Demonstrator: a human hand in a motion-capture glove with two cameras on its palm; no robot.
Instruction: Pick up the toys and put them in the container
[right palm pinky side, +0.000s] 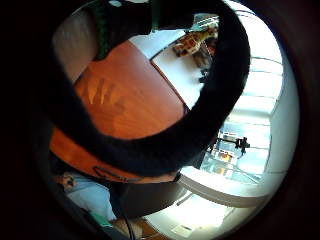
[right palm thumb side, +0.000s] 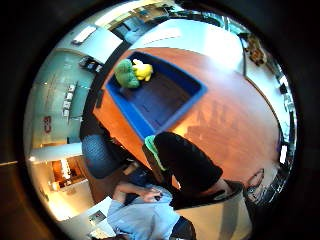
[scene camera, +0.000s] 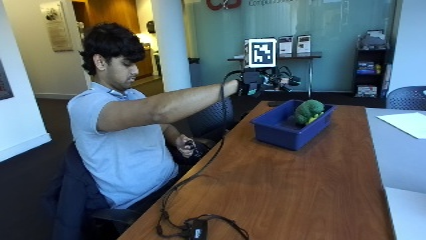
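At left of the outside view, a seated person (scene camera: 123, 135) in a light blue shirt reaches the gloved right hand (scene camera: 256, 82) out over the near end of the long reddish-brown wooden table (scene camera: 293, 190), above and just short of the container. Bare left hand (scene camera: 188, 148) sits low by the lap, holding some small dark item; cannot tell what.

Centre of frame: hand raised in the air, clear of the table and of the bin. Fingers: cannot tell from any view whether they are apart or curled; nothing visibly held. Little-finger-side palm view shows mostly a black strap across the wood, no toy near the palm.

Right of centre: deep blue rectangular plastic container (scene camera: 283, 132) resting on the table. Inside, at its far end, a green plush toy (scene camera: 308, 111) with a yellow plush toy (scene camera: 311, 120) touching it. Thumb-side palm view looks down on the same bin; green and yellow toys lie side by side in one corner, the rest of the bin floor bare.

Far right: pale adjoining tabletop with a white sheet of paper (scene camera: 404, 122).

Progress, as a judgement: two toys already in the container; no toys visible on the wooden table near the person. Coloured objects lie on a distant white surface in the palm views, too small to identify. Task looks nearly or fully done.
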